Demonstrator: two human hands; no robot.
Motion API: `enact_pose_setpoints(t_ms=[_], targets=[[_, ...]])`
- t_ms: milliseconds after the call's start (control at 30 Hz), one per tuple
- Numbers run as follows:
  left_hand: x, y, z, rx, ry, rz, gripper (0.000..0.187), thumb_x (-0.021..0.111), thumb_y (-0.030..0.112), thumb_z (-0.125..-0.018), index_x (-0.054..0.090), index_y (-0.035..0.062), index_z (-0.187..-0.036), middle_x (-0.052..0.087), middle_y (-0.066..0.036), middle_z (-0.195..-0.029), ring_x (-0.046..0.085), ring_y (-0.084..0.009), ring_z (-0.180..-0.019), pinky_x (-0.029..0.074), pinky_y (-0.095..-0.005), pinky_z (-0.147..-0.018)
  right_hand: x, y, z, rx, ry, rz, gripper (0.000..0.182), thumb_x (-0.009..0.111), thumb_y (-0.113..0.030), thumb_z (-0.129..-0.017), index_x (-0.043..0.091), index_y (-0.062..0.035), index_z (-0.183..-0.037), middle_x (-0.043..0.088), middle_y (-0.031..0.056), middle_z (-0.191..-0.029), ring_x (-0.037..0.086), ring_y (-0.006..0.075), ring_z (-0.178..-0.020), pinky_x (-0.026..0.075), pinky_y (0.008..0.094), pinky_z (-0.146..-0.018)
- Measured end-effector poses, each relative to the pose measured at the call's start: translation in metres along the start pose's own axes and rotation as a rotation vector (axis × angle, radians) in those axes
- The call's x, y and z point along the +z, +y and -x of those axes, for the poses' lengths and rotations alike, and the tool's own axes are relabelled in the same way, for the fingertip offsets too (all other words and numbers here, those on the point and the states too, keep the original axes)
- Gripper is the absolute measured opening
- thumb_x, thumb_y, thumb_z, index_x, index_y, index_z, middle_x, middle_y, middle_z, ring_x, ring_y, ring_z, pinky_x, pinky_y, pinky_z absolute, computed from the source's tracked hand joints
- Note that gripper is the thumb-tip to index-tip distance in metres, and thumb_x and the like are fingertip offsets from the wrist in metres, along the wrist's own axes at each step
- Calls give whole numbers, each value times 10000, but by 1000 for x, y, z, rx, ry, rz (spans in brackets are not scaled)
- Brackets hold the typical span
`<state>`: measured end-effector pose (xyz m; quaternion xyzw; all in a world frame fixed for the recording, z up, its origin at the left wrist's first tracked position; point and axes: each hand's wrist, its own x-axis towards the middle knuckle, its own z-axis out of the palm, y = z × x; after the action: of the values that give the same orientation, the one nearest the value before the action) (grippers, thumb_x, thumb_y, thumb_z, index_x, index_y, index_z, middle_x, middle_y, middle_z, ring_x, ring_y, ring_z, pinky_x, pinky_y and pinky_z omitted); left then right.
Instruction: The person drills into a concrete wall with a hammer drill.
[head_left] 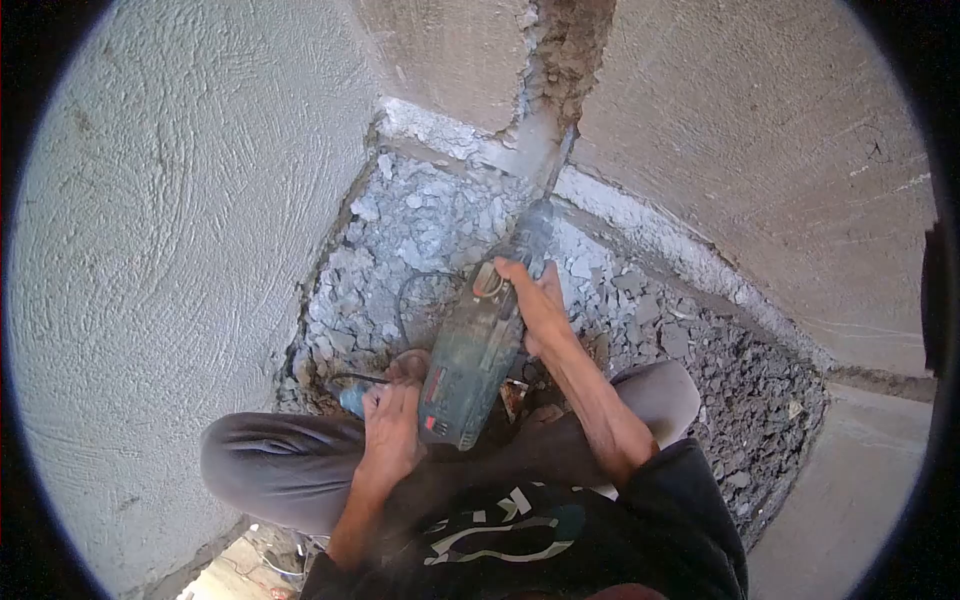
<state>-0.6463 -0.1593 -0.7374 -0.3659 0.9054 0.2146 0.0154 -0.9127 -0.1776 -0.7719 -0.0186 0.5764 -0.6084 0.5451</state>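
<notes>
A dusty green demolition hammer (468,350) lies tilted across my lap, its nose toward the wall corner. My right hand (535,305) is wrapped round its front body, thumb on top. My left hand (393,425) is closed at the rear left of the tool, on its handle side; the grip itself is mostly hidden. From the nose the chisel bit (562,165) reaches the foot of a rough channel (565,60) cut in the wall. Pale dust blurs the area round the bit. Beside my left fingers is a blue part (352,399) with a dark cable.
Broken grey rubble (420,215) covers the floor ahead and to the right. A rough plastered wall (180,250) stands close on the left, another wall (770,150) on the right. A whitish ledge (660,225) runs along its foot. My crossed legs (285,465) flank the tool.
</notes>
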Motion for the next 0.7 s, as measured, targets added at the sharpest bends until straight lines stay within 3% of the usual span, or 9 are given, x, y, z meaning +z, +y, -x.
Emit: enact_pose_setpoints(t_ms=[67,300,400,467,600,700], targets=[[3,4,13,-23,-24,41,668,766,33,-532,553,5,-1165,592,-172,-1064,547,-352,-1072,339,-460,-901,-5,13,8,6,6,7,726,776,-274,-812,309,52,-1263,534,205,-1138,599,273,-1020,572,430,-783],[7,4,27,2,-17,45,638,788,62,-511,560,5,-1104,590,-169,-1052,534,-366,-1052,337,-469,-903,-11,12,25,-4,-1,-21,793,798,-268,-801,285,101,-1281,539,243,-1153,613,276,-985,581,393,-754],[5,6,27,4,-67,42,641,800,87,-528,562,-2,-1116,592,-167,-1056,529,-369,-1047,333,-478,-900,-12,9,27,0,-10,-9,810,801,-274,-799,281,104,-1292,540,249,-1170,605,277,-1010,573,388,-785],[8,5,29,-23,-55,62,801,803,88,-536,526,24,-1286,576,-202,-1150,529,-407,-1060,334,-472,-940,-13,12,25,-21,5,11,806,802,-282,-797,291,103,-1287,542,244,-1172,600,282,-1025,563,394,-804],[11,4,28,-10,-24,82,800,800,111,-557,525,26,-1304,577,-195,-1158,531,-396,-1057,333,-476,-936,-12,13,24,-44,18,39,804,806,-313,-788,316,88,-1284,548,229,-1177,588,298,-1059,531,414,-850],[10,8,21,3,33,22,771,823,137,-556,553,25,-1269,601,-143,-1050,553,-333,-1033,324,-447,-908,-11,12,22,-34,-5,-2,794,804,-310,-792,320,83,-1283,546,231,-1178,588,296,-1056,534,416,-839]])
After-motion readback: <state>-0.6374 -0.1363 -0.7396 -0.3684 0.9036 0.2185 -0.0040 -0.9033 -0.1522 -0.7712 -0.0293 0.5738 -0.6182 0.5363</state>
